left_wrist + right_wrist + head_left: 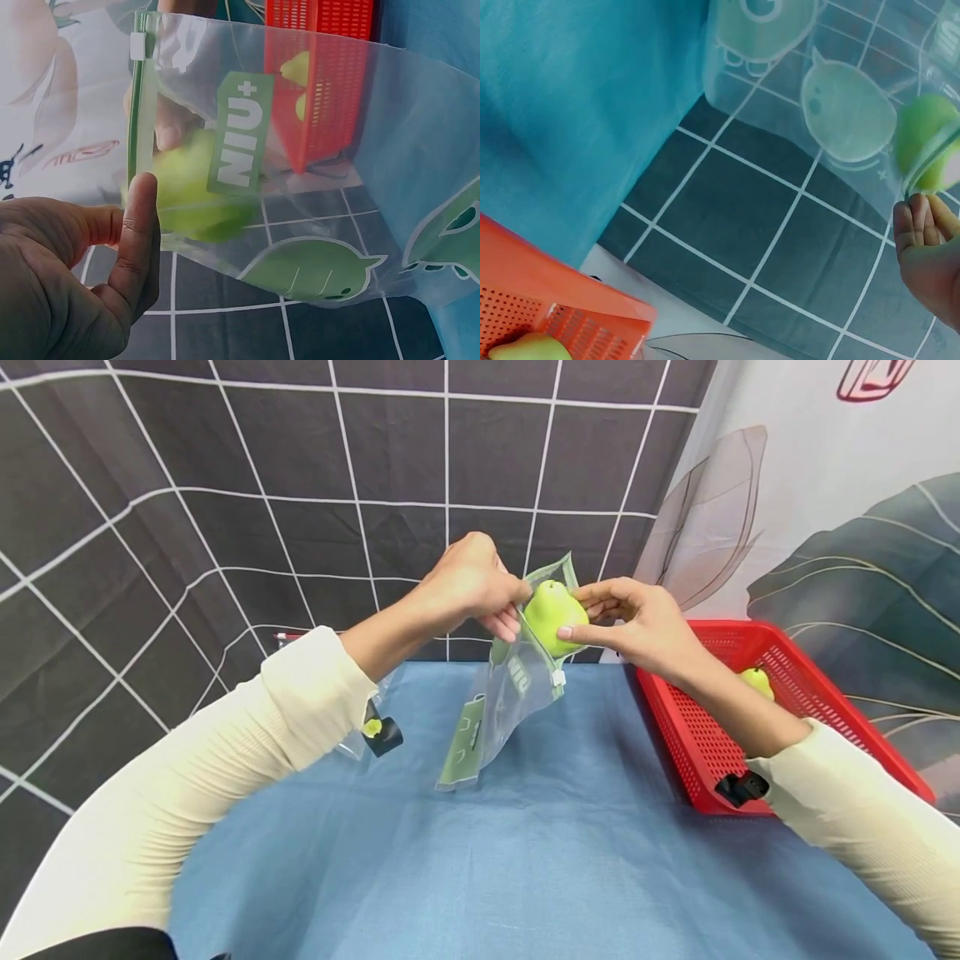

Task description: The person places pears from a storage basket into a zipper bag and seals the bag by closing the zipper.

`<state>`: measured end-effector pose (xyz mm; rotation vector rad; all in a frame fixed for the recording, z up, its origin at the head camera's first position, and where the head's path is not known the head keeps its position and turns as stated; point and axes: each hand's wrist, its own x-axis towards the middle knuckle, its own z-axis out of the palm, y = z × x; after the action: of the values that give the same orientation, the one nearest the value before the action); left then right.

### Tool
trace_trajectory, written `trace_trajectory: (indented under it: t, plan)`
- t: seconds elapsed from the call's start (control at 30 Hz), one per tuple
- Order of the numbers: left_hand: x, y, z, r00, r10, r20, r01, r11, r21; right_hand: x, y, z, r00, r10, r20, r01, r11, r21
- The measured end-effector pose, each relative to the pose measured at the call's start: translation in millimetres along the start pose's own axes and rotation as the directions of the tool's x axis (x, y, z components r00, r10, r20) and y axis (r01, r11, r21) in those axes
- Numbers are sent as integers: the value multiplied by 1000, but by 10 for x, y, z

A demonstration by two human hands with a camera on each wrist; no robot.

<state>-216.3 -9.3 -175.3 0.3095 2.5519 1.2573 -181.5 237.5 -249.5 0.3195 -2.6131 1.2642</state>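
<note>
A clear zip bag (525,681) with green prints hangs above the blue table cloth, its mouth toward the top. My left hand (480,585) pinches the rim of that mouth; in the left wrist view the same hand (97,262) has its fingers at the green zip edge. Between thumb and fingers my right hand (637,618) holds a yellow-green pear (553,618) at the bag's opening. Seen through the plastic, the pear (199,187) sits just inside the mouth. A white slider (558,677) is at one end of the zip.
A red perforated basket (780,635) stands on the right, with another pear (756,681) in it partly behind my right forearm. On the left, clear plastic (352,745) lies partly behind my left sleeve. A dark grid-patterned curtain (390,452) rises behind the blue cloth (465,868).
</note>
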Motion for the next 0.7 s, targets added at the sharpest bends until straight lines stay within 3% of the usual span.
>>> trace_trajectory:
  t: [0.37, 0.7]
  plan:
    - [-41, 32, -53, 999, -1, -32, 0, 1000, -14, -38, -1, -58, 999, -7, -40, 8, 1000, 24]
    - [-101, 94, -157, 996, 19, -92, -27, 996, -88, -33, 104, -195, 996, 6, -88, -3, 999, 35]
